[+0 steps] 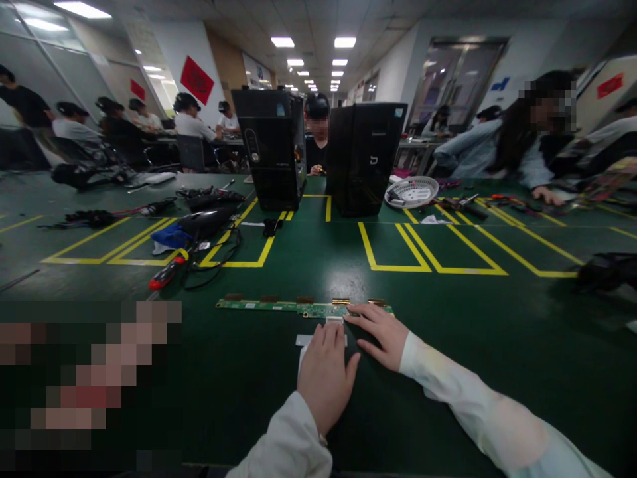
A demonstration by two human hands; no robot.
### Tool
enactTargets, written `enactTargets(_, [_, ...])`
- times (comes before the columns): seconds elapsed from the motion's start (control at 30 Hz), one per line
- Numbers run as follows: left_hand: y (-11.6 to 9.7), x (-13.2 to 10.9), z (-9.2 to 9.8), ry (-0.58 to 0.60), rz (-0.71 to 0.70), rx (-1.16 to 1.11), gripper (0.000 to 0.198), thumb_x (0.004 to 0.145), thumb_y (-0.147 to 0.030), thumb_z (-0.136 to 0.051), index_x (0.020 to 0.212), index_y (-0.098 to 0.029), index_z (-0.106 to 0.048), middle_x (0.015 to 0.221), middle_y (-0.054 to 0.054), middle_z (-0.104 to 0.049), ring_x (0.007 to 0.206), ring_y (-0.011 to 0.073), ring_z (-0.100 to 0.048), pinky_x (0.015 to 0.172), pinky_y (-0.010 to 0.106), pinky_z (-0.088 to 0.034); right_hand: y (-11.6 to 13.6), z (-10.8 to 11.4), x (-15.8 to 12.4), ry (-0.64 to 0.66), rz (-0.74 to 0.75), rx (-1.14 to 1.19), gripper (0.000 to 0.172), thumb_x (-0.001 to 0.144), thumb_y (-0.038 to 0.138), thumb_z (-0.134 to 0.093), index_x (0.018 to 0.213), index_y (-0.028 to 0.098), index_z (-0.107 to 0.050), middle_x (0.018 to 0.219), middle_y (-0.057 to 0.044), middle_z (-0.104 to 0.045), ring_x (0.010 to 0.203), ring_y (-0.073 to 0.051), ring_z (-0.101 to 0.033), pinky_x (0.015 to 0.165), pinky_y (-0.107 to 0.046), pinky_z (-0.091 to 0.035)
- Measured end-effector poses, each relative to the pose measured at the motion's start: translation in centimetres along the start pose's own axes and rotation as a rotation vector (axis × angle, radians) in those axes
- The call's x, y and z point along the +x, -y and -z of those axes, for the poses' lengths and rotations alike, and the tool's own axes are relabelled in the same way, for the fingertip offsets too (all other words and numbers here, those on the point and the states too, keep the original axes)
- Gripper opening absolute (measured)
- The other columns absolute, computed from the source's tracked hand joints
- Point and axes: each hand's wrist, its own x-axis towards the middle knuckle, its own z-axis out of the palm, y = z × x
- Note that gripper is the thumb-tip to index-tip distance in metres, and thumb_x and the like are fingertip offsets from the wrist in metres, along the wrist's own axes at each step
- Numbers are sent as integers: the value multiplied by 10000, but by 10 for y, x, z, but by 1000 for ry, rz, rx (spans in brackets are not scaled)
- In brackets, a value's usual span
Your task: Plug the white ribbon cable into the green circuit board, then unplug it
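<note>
A long, narrow green circuit board point(286, 308) lies across the table in front of me, with brown flex tabs along its far edge. At its near edge sits a white connector point(334, 320). My left hand point(326, 378) reaches to this connector, fingertips at its near side, fingers stretched forward and thumb held apart. Partly under that hand lies a flat grey-white strip point(302, 340); the rest of it is hidden. Over the board's right end rests my right hand point(382, 332), fingers spread, fingertips touching the board near the connector, thumb off it.
A red-and-black screwdriver point(168, 273) lies left of the board, beside a black cabled tool point(209, 222). Two black computer towers point(271, 153) stand farther back. A white round basket point(411, 192) holds small parts. People sit around; a pixelated patch covers the lower left.
</note>
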Motion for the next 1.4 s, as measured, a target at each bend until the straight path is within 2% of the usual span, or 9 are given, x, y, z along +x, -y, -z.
enactTargets(0.3, [1,3,3,-44,-4,-5,400,916,-323,-451,1239,-95,-512,1262,172,-554,1201,309,-509,1046,510,-366,-3,-4,0,-11,15,-21,457,868,278,-494,1313,178,-490,1385,-133,-459,1300,-243,-391,1092,-495,-296])
enactTargets(0.47, [9,-2,23,-97,2,-21,365,936,-296,-416,1272,-168,-478,1277,124,-520,1224,270,-483,1059,504,-346,-5,-5,0,-2,20,-22,461,873,312,-501,1316,184,-483,1385,-137,-452,1305,-248,-381,1087,-503,-299])
enactTargets(0.6, [31,-20,43,-117,33,-14,336,948,-314,-387,1204,-177,-555,1225,108,-551,1186,259,-511,1057,487,-353,-4,-4,0,13,18,-44,459,885,307,-483,1325,176,-476,1392,-137,-447,1309,-245,-378,1091,-501,-297])
enactTargets(0.73, [71,-48,51,-56,104,-49,372,940,-384,-396,1219,-203,-563,1265,87,-540,1163,245,-535,997,448,-434,-2,-3,-1,23,0,-74,463,895,319,-476,1338,185,-467,1402,-125,-441,1324,-253,-359,1100,-514,-281])
enactTargets(0.87, [108,-72,50,-67,196,-43,373,939,-360,-372,1218,-205,-566,1272,80,-542,1124,231,-569,931,404,-489,1,0,1,-7,30,-91,436,915,323,-447,1327,183,-480,1399,-126,-442,1338,-258,-332,1100,-518,-285])
enactTargets(0.97, [124,-82,48,-98,201,-32,368,941,-363,-369,1219,-222,-565,1257,65,-557,1112,222,-578,937,395,-488,6,1,4,-30,83,-80,403,927,304,-419,1299,175,-503,1385,-128,-454,1340,-249,-329,1098,-502,-300])
enactTargets(1.1, [131,-86,42,-104,140,9,366,939,-354,-382,1228,-220,-563,1262,72,-562,1132,236,-563,978,430,-459,16,0,11,-20,115,-72,400,924,298,-431,1301,187,-506,1379,-124,-455,1321,-246,-354,1079,-478,-336])
enactTargets(1.27, [134,-88,24,-157,100,77,411,935,-366,-387,1292,-207,-515,1314,92,-531,1206,276,-508,1046,497,-384,24,-1,16,46,57,-102,519,906,381,-475,1399,232,-412,1441,-133,-365,1324,-283,-336,1055,-507,-344])
enactTargets(1.4, [136,-89,17,-194,89,86,418,934,-385,-384,1298,-222,-508,1314,87,-533,1195,273,-519,1049,500,-381,22,-3,16,86,33,-115,523,900,463,-460,1374,241,-459,1442,-134,-353,1335,-306,-307,1061,-523,-320])
